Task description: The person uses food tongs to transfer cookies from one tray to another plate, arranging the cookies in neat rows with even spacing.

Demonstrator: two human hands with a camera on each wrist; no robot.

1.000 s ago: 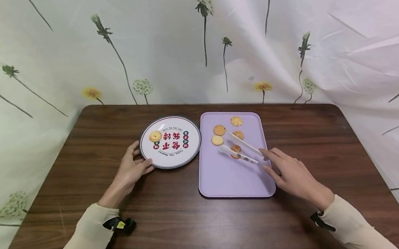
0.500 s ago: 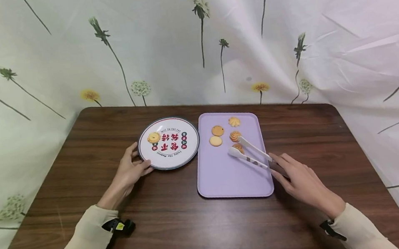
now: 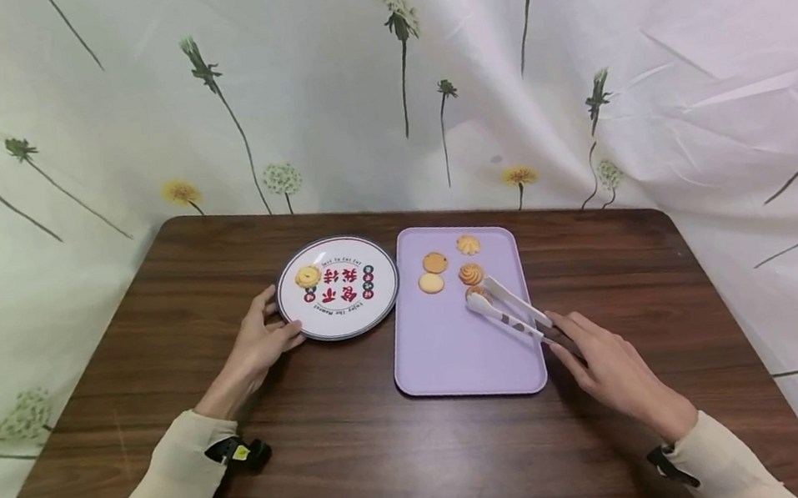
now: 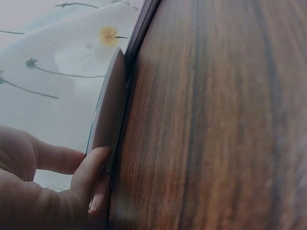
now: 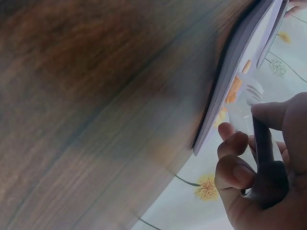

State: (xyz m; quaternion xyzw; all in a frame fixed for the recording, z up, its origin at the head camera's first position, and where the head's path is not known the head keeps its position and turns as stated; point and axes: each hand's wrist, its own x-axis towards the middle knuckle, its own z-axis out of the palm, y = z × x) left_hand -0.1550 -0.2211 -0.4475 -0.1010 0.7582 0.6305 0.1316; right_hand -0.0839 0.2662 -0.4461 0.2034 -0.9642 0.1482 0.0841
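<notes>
My left hand (image 3: 259, 335) holds the near-left rim of a white plate (image 3: 376, 307) with red lettering; thumb and fingers lie along its edge. In the left wrist view the fingers touch the plate's side (image 4: 108, 105). One round cookie (image 3: 308, 276) lies on the plate. My right hand (image 3: 606, 360) grips white tongs (image 3: 507, 320) with dark handles. Their tips are slightly apart on either side of a swirled cookie (image 3: 476, 292), which they partly hide on the purple tray (image 3: 459, 359). I cannot tell whether both tips touch it.
Several other cookies sit on the tray: a swirl cookie (image 3: 471, 273), a flower-shaped cookie (image 3: 468, 244), a brown round cookie (image 3: 435, 263) and a pale round cookie (image 3: 431, 282). The plate stands close beside the tray on the wooden table (image 3: 336, 459). A flowered curtain (image 3: 331, 81) hangs behind.
The tongs have moved right and towards me, from lying over the swirled cookies to around the nearest one. My right hand has shifted likewise; my left hand stays at the plate.
</notes>
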